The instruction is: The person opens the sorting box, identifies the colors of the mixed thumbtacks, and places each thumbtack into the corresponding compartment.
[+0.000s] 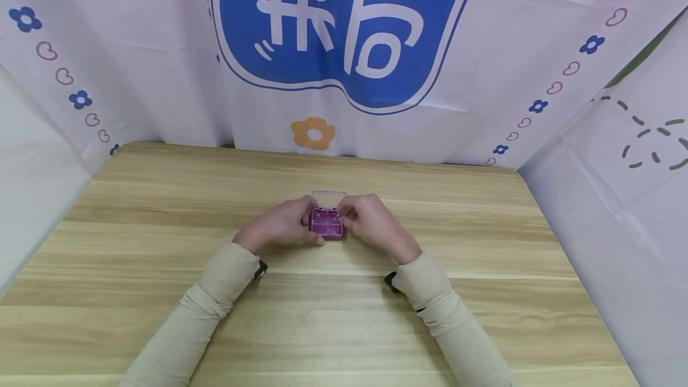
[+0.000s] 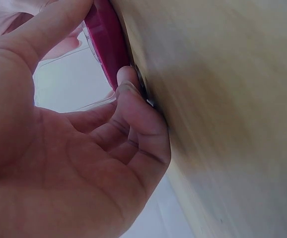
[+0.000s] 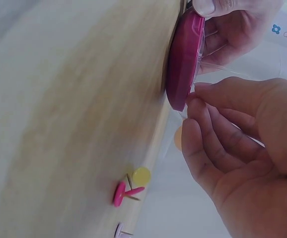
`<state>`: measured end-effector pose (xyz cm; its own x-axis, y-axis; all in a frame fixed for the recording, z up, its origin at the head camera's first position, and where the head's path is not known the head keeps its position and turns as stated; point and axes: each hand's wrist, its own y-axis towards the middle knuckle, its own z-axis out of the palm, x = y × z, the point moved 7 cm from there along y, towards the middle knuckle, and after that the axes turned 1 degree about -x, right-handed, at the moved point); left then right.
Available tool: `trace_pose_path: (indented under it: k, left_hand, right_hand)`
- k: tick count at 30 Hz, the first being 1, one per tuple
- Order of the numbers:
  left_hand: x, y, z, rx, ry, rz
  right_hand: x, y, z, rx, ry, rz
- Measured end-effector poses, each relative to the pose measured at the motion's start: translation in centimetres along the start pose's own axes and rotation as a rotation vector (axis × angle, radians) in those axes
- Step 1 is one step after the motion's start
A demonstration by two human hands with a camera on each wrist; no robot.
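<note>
A small magenta compartment box (image 1: 326, 229) lies on the wooden table, its clear lid (image 1: 329, 199) swung up at the back. My left hand (image 1: 285, 221) grips the box from the left, thumb at the near edge and fingers by the far left corner. In the left wrist view, curled fingers sit against the box's magenta side (image 2: 108, 44). At the right rim, thumb and fingertips of my right hand (image 1: 371, 220) come together over the compartments. I cannot tell what, if anything, is between them.
In the right wrist view, a yellow thumbtack (image 3: 141, 176), a pink thumbtack (image 3: 119, 194) and a pale lilac one (image 3: 119, 231) lie on the table beyond the box. A printed white cloth (image 1: 457, 136) hangs along the table's far edge.
</note>
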<state>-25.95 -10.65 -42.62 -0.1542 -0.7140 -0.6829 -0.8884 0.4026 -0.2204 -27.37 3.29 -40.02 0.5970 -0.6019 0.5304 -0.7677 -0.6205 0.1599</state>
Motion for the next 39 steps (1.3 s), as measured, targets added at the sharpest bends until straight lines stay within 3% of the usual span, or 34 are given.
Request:
trace_pose_path:
  k: [22, 39]
  left_hand:
    - [0.3, 0.3, 0.1, 0.000, 0.010, -0.026]
    - [0.2, 0.2, 0.1, 0.000, 0.033, -0.037]
  right_hand:
    - [-0.4, -0.3, -0.2, 0.001, -0.002, 0.002]
    - [-2.0, -1.3, -2.8, -0.032, -0.009, 0.084]
